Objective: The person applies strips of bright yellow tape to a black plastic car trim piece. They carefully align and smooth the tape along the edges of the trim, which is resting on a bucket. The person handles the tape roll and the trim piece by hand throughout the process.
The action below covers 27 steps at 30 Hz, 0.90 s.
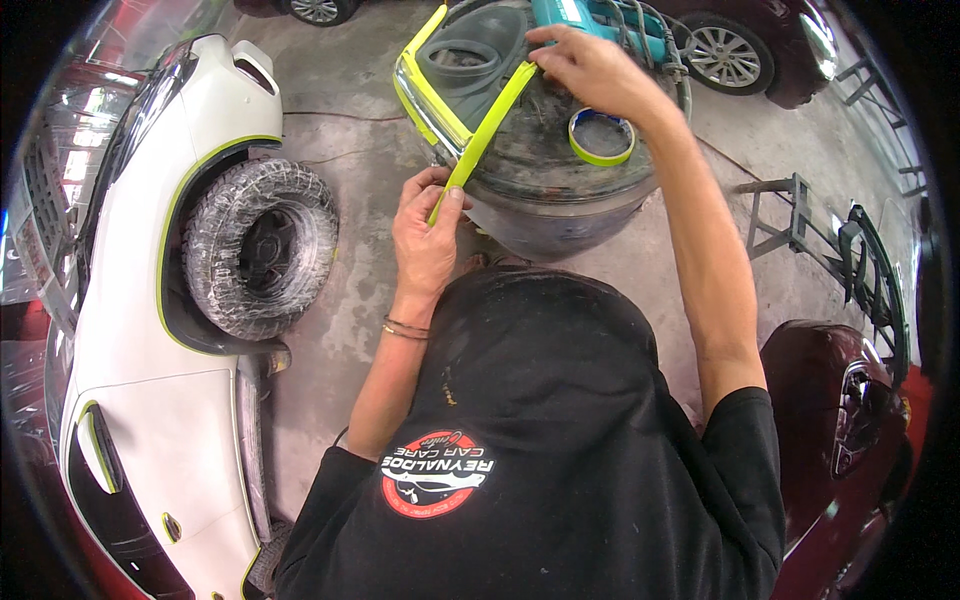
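Note:
A strip of yellow-green masking tape (489,124) stretches along the near right edge of a dark grey part with a clear, lens-like rim (467,62). More of the same tape runs round the part's left side. My left hand (427,232) pinches the strip's lower end between thumb and fingers, just off the part's corner. At the upper end, the fingers of my right hand (590,68) are closed on the tape. Beside my right forearm lies a roll of yellow-green tape (603,158), on the worn black drum top (530,170) that bears the part.
A teal power tool (570,14) with coiled cable sits at the drum's far side. On the left stands a white car (150,330) with taped edges and a dusty wheel (262,250). Dark red cars and a black metal stand (795,215) are on the right.

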Motion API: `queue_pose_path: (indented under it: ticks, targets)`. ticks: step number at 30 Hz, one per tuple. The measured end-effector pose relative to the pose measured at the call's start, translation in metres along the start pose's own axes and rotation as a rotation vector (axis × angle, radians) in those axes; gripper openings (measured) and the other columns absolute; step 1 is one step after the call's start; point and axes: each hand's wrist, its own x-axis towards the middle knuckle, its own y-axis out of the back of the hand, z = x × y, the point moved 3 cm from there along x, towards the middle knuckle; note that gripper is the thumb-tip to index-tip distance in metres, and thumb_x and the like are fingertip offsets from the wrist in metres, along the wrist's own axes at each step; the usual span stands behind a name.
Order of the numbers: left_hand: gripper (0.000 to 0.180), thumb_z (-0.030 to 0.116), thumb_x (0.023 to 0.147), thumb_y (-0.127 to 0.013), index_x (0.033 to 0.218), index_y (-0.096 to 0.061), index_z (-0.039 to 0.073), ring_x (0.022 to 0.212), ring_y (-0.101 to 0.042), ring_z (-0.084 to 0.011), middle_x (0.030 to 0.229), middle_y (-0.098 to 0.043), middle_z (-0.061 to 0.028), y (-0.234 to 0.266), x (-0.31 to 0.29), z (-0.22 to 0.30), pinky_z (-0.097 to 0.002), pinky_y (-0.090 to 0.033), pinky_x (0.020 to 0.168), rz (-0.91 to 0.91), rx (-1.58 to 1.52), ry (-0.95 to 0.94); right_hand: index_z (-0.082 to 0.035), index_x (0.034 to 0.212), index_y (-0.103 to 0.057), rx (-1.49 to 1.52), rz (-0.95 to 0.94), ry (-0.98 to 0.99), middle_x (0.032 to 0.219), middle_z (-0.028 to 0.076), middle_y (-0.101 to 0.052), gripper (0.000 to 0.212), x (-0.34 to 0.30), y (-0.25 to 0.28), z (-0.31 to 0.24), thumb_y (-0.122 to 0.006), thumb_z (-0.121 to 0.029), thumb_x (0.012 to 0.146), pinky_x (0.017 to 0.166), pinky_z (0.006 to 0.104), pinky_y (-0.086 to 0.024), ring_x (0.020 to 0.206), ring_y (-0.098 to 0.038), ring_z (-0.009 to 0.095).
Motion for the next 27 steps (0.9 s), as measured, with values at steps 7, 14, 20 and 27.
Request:
queue_pose_path:
  ticks: [7, 14, 20, 27]
  targets:
    - [0.025, 0.016, 0.111, -0.072, 0.099, -0.084, -0.002, 0.131, -0.062, -0.021, 0.137, -0.068, -0.014, 0.008, -0.008, -0.001, -0.0357, -0.052, 0.109, 0.014, 0.003, -0.065, -0.005, 0.135, -0.077, -0.565, 0.135, -0.011, 0.122, 0.009, -0.082, 0.029, 0.002, 0.157, -0.062, -0.074, -0.023, 0.112, 0.093, 0.0404, -0.063, 0.109, -0.078, 0.022]
    - [0.027, 0.021, 0.112, -0.073, 0.1, -0.084, -0.001, 0.127, -0.064, -0.0213, 0.137, -0.068, -0.0134, 0.001, 0.002, 0.007, -0.037, -0.05, 0.11, -0.063, 0.033, -0.058, -0.005, 0.134, -0.077, -0.528, -0.039, -0.043, 0.12, 0.009, -0.082, 0.029, -0.121, 0.214, -0.139, -0.075, -0.023, 0.111, 0.093, 0.0409, -0.063, 0.108, -0.078, 0.023]
    - [0.027, 0.021, 0.113, -0.072, 0.103, -0.084, -0.001, 0.13, -0.062, -0.0214, 0.138, -0.066, -0.0135, 0.007, -0.005, 0.013, -0.0377, -0.049, 0.111, -0.061, 0.025, -0.051, -0.005, 0.133, -0.077, -0.484, -0.09, -0.107, 0.119, 0.01, -0.082, 0.029, -0.16, 0.202, -0.144, -0.076, -0.024, 0.11, 0.092, 0.0413, -0.063, 0.107, -0.078, 0.024]
    - [0.029, 0.022, 0.114, -0.071, 0.103, -0.083, -0.003, 0.126, -0.067, -0.0219, 0.139, -0.065, -0.0123, 0.013, 0.006, 0.006, -0.0353, -0.054, 0.107, -0.109, 0.112, -0.137, -0.005, 0.132, -0.077, -0.465, -0.065, -0.181, 0.118, 0.01, -0.082, 0.03, -0.165, 0.188, -0.155, -0.076, -0.024, 0.109, 0.092, 0.0418, -0.063, 0.106, -0.078, 0.026]
